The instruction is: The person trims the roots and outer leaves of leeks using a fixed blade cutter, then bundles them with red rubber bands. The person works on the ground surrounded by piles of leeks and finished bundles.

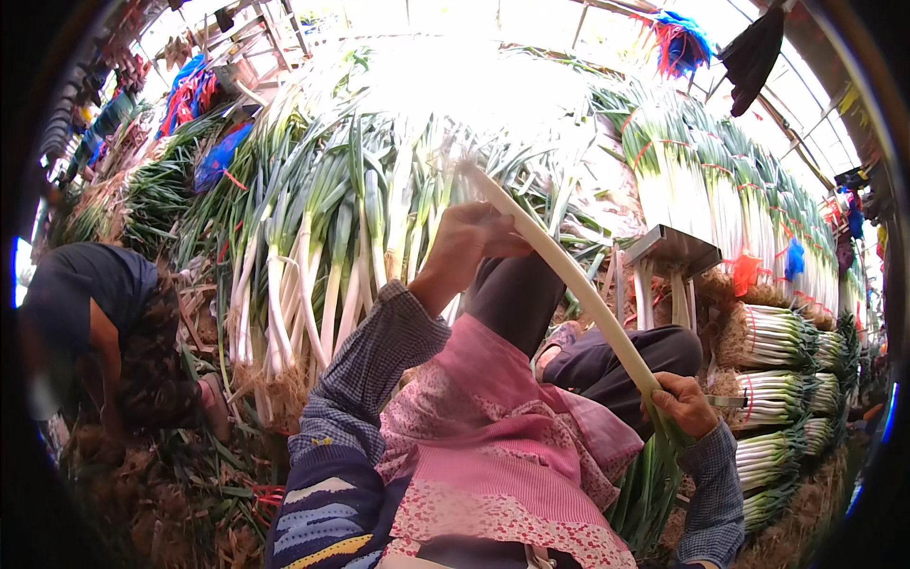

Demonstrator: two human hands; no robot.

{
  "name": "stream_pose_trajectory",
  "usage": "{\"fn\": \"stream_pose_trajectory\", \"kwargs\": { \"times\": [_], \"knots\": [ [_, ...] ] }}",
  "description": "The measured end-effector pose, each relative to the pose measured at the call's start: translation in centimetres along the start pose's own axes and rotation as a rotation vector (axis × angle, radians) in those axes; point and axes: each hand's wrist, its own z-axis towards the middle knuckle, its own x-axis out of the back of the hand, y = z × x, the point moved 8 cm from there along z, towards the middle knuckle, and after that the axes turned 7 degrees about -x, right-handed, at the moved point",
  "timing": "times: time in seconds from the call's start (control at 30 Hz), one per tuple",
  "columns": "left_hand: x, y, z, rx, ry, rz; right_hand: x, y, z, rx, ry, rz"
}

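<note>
One long scallion (586,291) slants across in front of me, its roots up near the pile and its green leaves hanging down by my right sleeve. My right hand (684,405) grips it where the white shaft turns green; a flat metal blade or handle sticks out beyond that hand. Near the root end, my left hand (478,235) is at the shaft with bent fingers; how firmly it holds is unclear. A pink floral apron (498,455) covers my lap. Loose scallions (320,270) lie in a wide heap ahead, roots towards me.
A metal-topped stand (672,249) is ahead right. Tied scallion bundles (661,163) stand behind it, and smaller bundles (771,398) are stacked at right. A co-worker (106,313) bends over at left. Blue and red ties (679,46) hang overhead. Leaf scraps and roots (170,491) litter the ground.
</note>
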Motion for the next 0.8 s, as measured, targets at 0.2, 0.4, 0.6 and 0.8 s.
{"fn": "stream_pose_trajectory", "kwargs": {
  "times": [0.2, 0.4, 0.6, 0.8],
  "knots": [
    [0.1, -0.9, 0.3, 0.045, -0.040, 0.010, 0.0, 0.2, -0.3, -0.025, -0.002, -0.017],
    [0.2, -2.8, 1.0, 0.027, -0.021, -0.161, -0.2, 0.5, 0.0, 0.018, -0.071, 0.031],
    [-0.4, -2.6, 0.6, 0.023, 0.009, -0.138, -0.3, 0.5, 0.2, -0.022, -0.097, 0.071],
    [1.0, -3.2, 0.5, 0.075, 0.090, -0.042, -0.2, 0.2, 0.4, 0.018, -0.077, 0.032]
  ]
}}
